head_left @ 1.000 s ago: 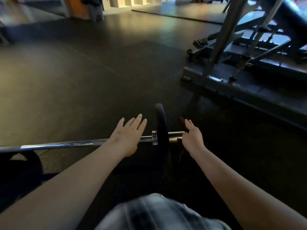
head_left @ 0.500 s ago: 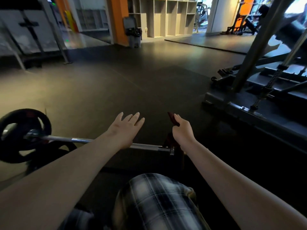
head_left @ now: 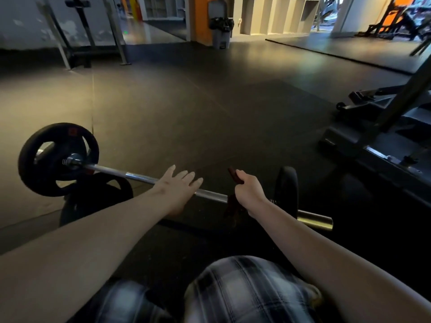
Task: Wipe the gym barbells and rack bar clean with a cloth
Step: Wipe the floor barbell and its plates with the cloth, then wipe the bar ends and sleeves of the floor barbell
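Dark rubber gym floor (head_left: 210,117) everywhere, with a grey bin (head_left: 220,31) against an orange pillar (head_left: 199,17) way at the back and a grey steel machine frame (head_left: 384,136) off to the right. The long silver steel barbell (head_left: 140,177) lies on the floor right in front of me, running from lower right to upper left. One round black weight plate (head_left: 58,159) sits on its far left end, and a second black plate (head_left: 285,190) stands just right of my right hand (head_left: 250,194), with the brassy sleeve end (head_left: 314,221) poking out past it.

That right hand is a closed fist around a dark maroon cloth (head_left: 234,177), right at the bar. One bit of the cloth sticks up above my knuckles, the rest hangs below. My left hand (head_left: 179,185) is flat and wide, fingers straight, laid over the shaft a little left of the cloth. Can't tell if the palm really presses on the steel. Knees in plaid trousers (head_left: 245,287) fill the bottom of the view.
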